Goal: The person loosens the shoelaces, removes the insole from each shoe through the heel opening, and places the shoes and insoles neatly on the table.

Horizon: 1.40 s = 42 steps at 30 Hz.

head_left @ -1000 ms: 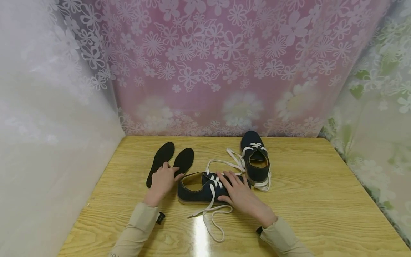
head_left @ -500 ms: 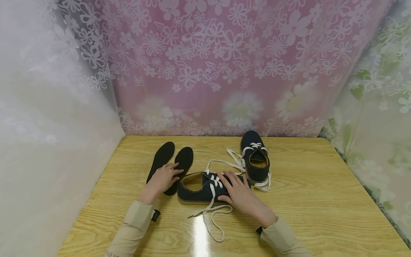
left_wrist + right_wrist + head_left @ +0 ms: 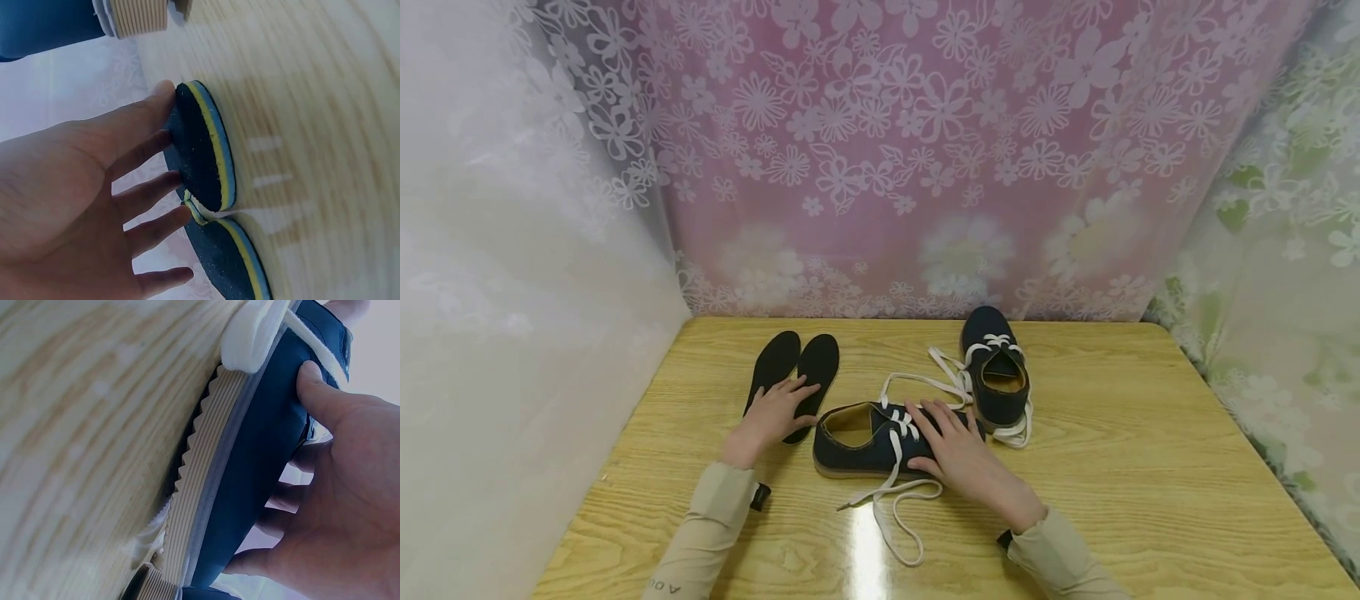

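Two black insoles lie side by side at the table's left: a left insole (image 3: 777, 357) and a right insole (image 3: 820, 360). My left hand (image 3: 767, 421) lies over their near ends with spread fingers. The left wrist view shows its thumb at the heel edge of one insole (image 3: 199, 147), whose layers are yellow and blue. A navy lace-up shoe (image 3: 848, 458) lies to the right, opening leftward, bare tan inside. My right hand (image 3: 958, 450) rests across its toe with extended fingers. In the right wrist view the thumb touches the upper (image 3: 250, 462).
A second navy shoe (image 3: 983, 327) stands at the back right, toe away. White laces (image 3: 917, 550) trail over the wooden table (image 3: 1112, 467) in front of the nearer shoe, and more laces lie between the shoes. A pink floral curtain (image 3: 880, 208) hangs behind.
The right insole has shifted left, away from the shoe, and now lies close against the left one. My left hand has moved slightly left. The right hand stays on the shoe.
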{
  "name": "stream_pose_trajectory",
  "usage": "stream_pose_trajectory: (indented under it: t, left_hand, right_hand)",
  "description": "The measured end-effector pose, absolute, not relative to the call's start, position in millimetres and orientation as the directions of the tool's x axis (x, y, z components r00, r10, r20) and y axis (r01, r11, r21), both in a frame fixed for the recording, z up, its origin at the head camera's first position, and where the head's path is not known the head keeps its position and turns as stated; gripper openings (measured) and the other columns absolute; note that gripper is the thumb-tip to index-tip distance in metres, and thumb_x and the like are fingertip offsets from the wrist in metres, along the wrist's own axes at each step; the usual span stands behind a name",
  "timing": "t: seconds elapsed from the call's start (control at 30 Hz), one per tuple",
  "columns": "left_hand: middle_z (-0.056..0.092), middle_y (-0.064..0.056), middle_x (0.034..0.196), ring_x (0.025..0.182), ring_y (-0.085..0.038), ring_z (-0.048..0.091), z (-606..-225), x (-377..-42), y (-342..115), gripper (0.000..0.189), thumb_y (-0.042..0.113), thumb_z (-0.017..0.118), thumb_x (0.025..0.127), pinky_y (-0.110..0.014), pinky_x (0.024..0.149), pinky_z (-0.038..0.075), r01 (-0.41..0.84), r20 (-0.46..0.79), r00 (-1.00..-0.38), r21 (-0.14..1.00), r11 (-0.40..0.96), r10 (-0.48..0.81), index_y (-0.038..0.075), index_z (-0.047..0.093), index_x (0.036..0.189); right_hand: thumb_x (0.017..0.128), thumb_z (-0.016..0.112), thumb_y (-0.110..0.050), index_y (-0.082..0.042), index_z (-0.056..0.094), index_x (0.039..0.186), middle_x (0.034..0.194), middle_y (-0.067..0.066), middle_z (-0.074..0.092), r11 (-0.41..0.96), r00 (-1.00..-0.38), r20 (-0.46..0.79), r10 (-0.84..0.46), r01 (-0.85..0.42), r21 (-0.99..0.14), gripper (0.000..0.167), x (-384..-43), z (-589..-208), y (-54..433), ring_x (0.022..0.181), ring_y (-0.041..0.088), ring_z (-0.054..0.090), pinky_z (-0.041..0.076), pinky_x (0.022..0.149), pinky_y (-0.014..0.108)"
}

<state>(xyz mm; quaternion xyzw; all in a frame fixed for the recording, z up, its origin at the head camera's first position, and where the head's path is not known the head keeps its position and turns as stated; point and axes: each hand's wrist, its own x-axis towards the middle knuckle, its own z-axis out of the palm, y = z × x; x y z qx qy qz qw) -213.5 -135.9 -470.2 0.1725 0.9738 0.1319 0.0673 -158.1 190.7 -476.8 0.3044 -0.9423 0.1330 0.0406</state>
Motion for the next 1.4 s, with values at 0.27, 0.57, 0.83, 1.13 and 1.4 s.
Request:
stream_pose_trajectory:
  t: [0.27,0.57,0.83,1.13,1.4]
  left_hand:
    - [0.037,-0.02,0.159,0.145,-0.045,0.034,-472.1,-215.8,-132.7,0.06,0.031,0.068,0.098,-0.071,0.112,0.024,0.315,-0.098,-0.929,0.293,0.903,0.356,0.012,0.049,0.151]
    - [0.044,-0.019,0.155,0.142,-0.045,0.038,-472.6,-221.5,-127.3,0.055,0.031,0.067,0.098,-0.069,0.112,0.027,0.346,-0.034,-0.929,0.282,0.895,0.37,0.011,0.054,0.148]
    - [0.061,-0.015,0.139,0.131,-0.037,0.053,-461.3,-224.1,-107.2,0.037,0.028,0.061,0.103,-0.06,0.108,0.04,0.479,0.202,-0.878,0.364,0.799,0.434,0.008,0.066,0.134]
    - [0.057,-0.007,0.144,0.135,-0.029,0.051,-446.0,-221.9,-79.4,0.042,0.037,0.047,0.109,-0.05,0.111,0.041,0.537,0.172,-0.821,0.557,0.633,0.545,0.015,0.06,0.142]
    - [0.053,0.001,0.149,0.133,-0.022,0.054,-454.4,-215.7,-67.8,0.046,0.047,0.042,0.108,-0.045,0.107,0.046,0.505,0.035,-0.762,0.658,0.559,0.647,0.025,0.055,0.147]
  right_hand:
    - [0.097,0.064,-0.043,-0.01,0.031,0.16,0.154,0.024,0.04,0.774,-0.805,0.171,-0.569,-0.594,-0.22,0.079,-157.6,-477.1,192.0,0.144,0.045,0.037,0.028,0.105,0.077]
    - [0.097,0.063,-0.046,-0.011,0.028,0.161,0.156,0.023,0.038,0.778,-0.809,0.153,-0.567,-0.587,-0.224,0.081,-158.9,-479.2,191.9,0.146,0.043,0.034,0.026,0.107,0.077]
    - [0.095,0.068,-0.043,-0.012,0.031,0.16,0.154,0.022,0.041,0.757,-0.787,0.199,-0.584,-0.617,-0.216,0.081,-160.7,-468.8,193.1,0.14,0.042,0.043,0.036,0.103,0.073]
    - [0.082,0.084,-0.013,-0.012,0.07,0.125,0.114,0.004,0.067,0.521,-0.49,0.551,-0.676,-0.846,-0.113,0.045,-146.0,-448.1,180.0,0.095,0.016,0.067,0.057,0.08,0.032]
    - [0.083,0.085,-0.027,-0.015,0.068,0.127,0.129,0.001,0.064,0.443,-0.482,0.248,-0.841,-0.875,-0.197,0.048,-121.1,-461.4,170.9,0.106,0.015,0.063,0.055,0.086,0.026]
